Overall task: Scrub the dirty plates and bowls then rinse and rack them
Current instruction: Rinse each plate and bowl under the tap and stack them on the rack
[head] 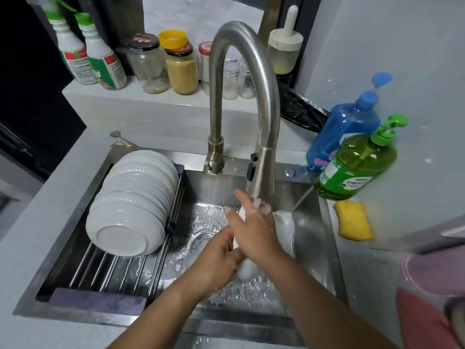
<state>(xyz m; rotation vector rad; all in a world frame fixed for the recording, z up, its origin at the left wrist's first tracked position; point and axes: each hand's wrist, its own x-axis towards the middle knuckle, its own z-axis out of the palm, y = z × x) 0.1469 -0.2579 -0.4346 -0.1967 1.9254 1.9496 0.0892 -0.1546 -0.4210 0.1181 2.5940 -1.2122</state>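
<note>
So the person's got a white dish [245,267] edge-on under the running faucet [261,170], and honestly this is where I'd be nervous. The left hand [219,260] is curled round its near edge, the right hand [254,233] lies flat over the far face with fingers mostly straight, rubbing more than holding. Everything's wet, so if that 1 curled grip slackens, my guess is the dish slides down into the steel sink [324,222] just below the hands and chips. Water's also splashing off it toward the desk. Left of the hands, the stack of bowls [130,202] leans on its side on the rack [110,268], so shoving another piece in carelessly could nudge the lot. Right of the grip, the yellow sponge [353,220] sits unused.
</note>
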